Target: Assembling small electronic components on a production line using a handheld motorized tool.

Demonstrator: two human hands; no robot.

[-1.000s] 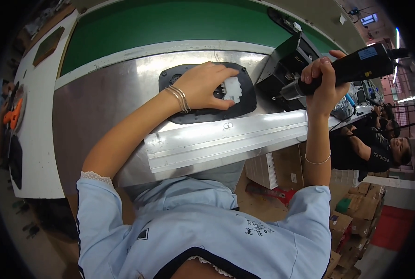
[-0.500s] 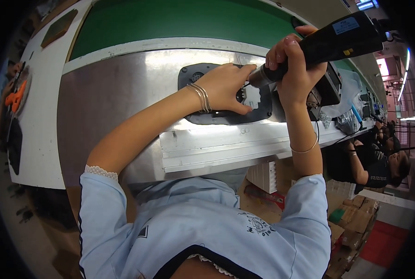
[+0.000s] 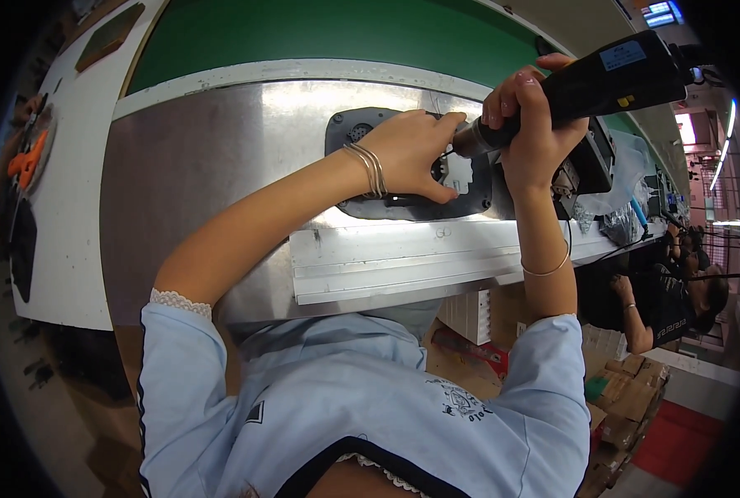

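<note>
A dark grey plastic housing [image 3: 337, 158] with rounded corners lies on the metal bench top, a round grille at its left end. Set in its right part is a small white piece [image 3: 461, 173]. My left hand [image 3: 411, 156] rests over the housing, thumb and fingers spread around the white piece's left side; the fingertips touch near the tool's nose. My right hand [image 3: 532, 124] is wrapped around a black electric screwdriver [image 3: 598, 83], tilted with its nose down to the left. Its bit points at the white piece's upper left; the exact contact is too small to tell.
A white ridged rail [image 3: 370, 270] runs along the bench's near edge. Beyond the bench lies a green surface [image 3: 303, 37]. To the right stand a black box-shaped device [image 3: 594, 158] and clear plastic bags [image 3: 623, 220]. A co-worker [image 3: 660, 307] sits at far right; cardboard boxes [image 3: 635, 390] are below.
The whole view has shifted slightly, so bench and hands appear a little further right. Both hands keep their places on the housing and screwdriver. The co-worker's arm at right has moved.
</note>
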